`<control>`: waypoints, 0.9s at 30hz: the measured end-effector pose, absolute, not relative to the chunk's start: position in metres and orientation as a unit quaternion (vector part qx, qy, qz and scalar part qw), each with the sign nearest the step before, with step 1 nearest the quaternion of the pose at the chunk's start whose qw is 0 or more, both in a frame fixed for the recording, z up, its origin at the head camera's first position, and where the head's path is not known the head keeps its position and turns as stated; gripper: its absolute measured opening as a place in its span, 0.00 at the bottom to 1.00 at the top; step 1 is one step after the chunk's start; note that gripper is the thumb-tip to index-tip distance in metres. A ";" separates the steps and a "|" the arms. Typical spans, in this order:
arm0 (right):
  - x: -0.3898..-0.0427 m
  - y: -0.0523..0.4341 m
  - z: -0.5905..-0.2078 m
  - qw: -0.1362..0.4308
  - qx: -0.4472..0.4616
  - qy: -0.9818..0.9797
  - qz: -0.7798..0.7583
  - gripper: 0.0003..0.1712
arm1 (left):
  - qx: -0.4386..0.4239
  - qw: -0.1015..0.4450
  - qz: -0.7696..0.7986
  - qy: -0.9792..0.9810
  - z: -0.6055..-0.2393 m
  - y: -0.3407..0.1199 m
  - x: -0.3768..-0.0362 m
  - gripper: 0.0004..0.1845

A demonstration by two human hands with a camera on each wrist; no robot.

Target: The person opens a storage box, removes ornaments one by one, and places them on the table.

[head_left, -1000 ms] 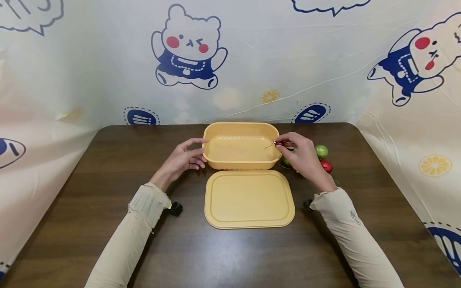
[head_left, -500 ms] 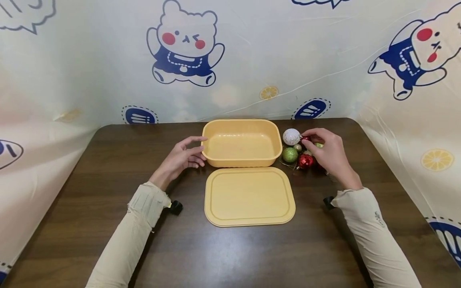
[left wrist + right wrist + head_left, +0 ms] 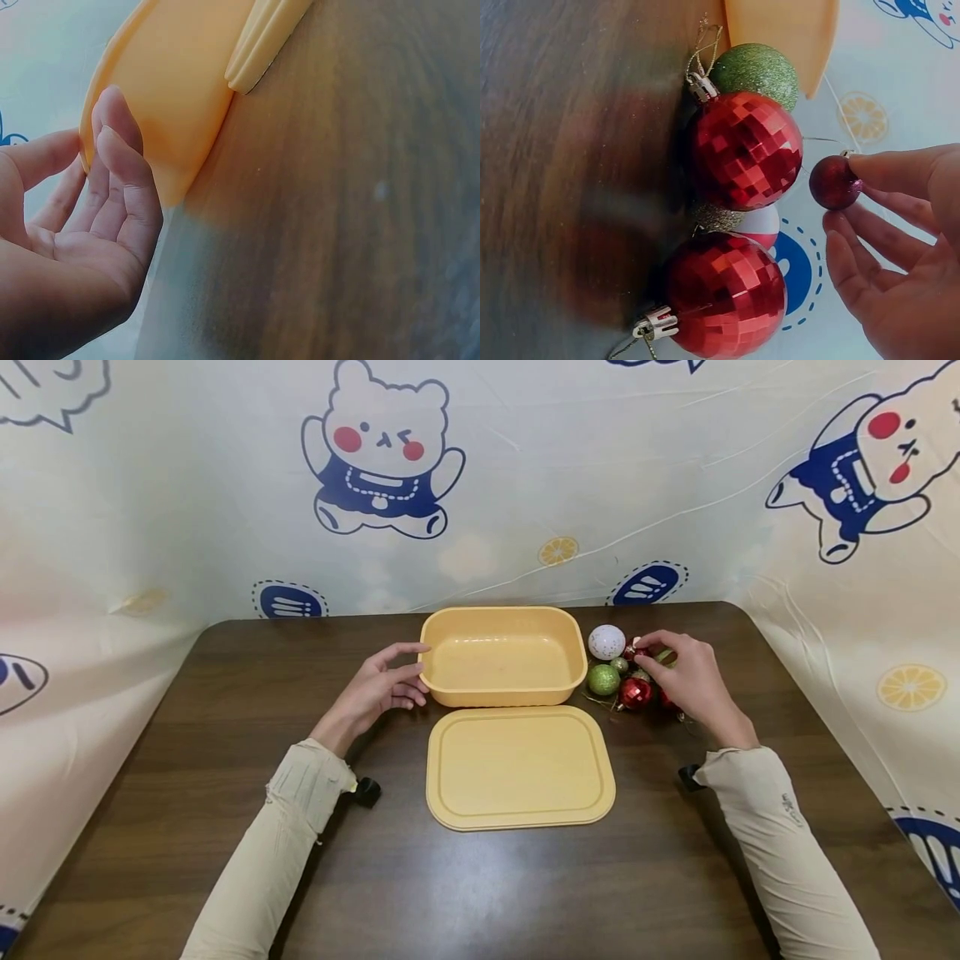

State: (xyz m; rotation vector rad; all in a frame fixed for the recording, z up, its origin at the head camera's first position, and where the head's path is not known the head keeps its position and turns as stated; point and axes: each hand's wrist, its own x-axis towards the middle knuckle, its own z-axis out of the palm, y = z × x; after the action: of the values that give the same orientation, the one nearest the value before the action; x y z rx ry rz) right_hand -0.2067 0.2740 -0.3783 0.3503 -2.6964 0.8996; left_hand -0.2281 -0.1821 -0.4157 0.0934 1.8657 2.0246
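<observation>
My left hand is at the left end of a yellow plastic box, its relaxed fingertips touching the rim and outer wall. In the left wrist view, that same box stands right beside my fingers. Thumb and fingertips of my right hand pinch a small dark red bauble over a pile of Christmas baubles. Below it in the pile are two faceted red baubles, a glittery green bauble and a white speckled bauble. Part of the pile is hidden by my right hand.
A flat yellow lid lies on the dark wooden table, just in front of the box. Behind the table's far edge hangs a cartoon-print curtain. The pile sits close against the box's right end.
My right hand has moved right from the box's right rim to over the pile, uncovering the white and green baubles. The left hand has stayed at the box's left end.
</observation>
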 end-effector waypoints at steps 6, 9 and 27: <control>-0.207 0.275 -0.385 0.120 0.117 -0.936 0.309 0.09 | 0.030 0.193 0.718 0.668 -0.416 -0.182 -0.229 0.23; -0.208 0.276 -0.387 0.111 0.118 -0.937 0.310 0.09 | 0.030 0.193 0.719 0.667 -0.417 -0.182 -0.229 0.23; -0.202 0.272 -0.372 0.141 0.133 -0.927 0.320 0.10 | 0.036 0.195 0.708 0.678 -0.413 -0.183 -0.229 0.24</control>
State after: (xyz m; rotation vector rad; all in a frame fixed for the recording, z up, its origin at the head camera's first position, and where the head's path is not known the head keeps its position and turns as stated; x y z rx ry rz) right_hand -0.2017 0.2719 -0.3721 0.3845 -2.6778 0.9250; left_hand -0.2290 -0.1826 -0.4128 0.1014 1.8993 1.9844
